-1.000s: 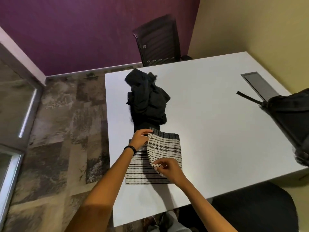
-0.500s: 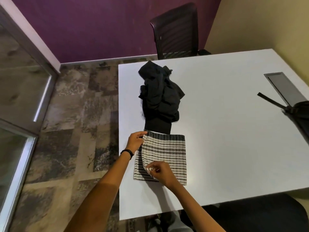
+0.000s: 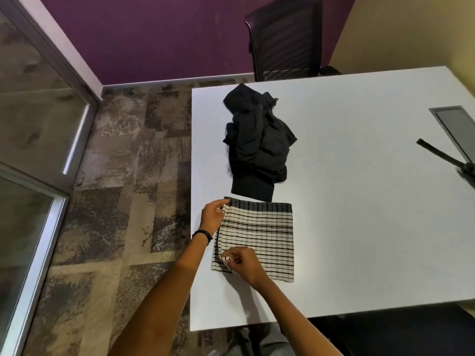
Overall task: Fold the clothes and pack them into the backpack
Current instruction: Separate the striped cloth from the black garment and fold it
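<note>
A cream garment with dark stripes [image 3: 262,235] lies folded flat on the white table [image 3: 359,201], near its left front corner. My left hand [image 3: 212,215] pinches the garment's far left corner by the dark hem. My right hand [image 3: 244,263] pinches the near left edge of the top layer. Behind it lies a crumpled black garment [image 3: 257,145]. Of the black backpack, only a strap [image 3: 442,156] and a corner show at the right edge of the view.
A black office chair [image 3: 285,37] stands behind the table's far edge. A grey cable hatch [image 3: 455,127] is set in the tabletop at the right. Patterned carpet and a glass partition [image 3: 33,119] lie to the left. A dark seat shows under the table's near edge.
Both hands have carried the top layer of the striped garment leftward and down, so it now lies nearly flat over the lower layer. The view has swung left; the backpack has slipped almost out of view.
</note>
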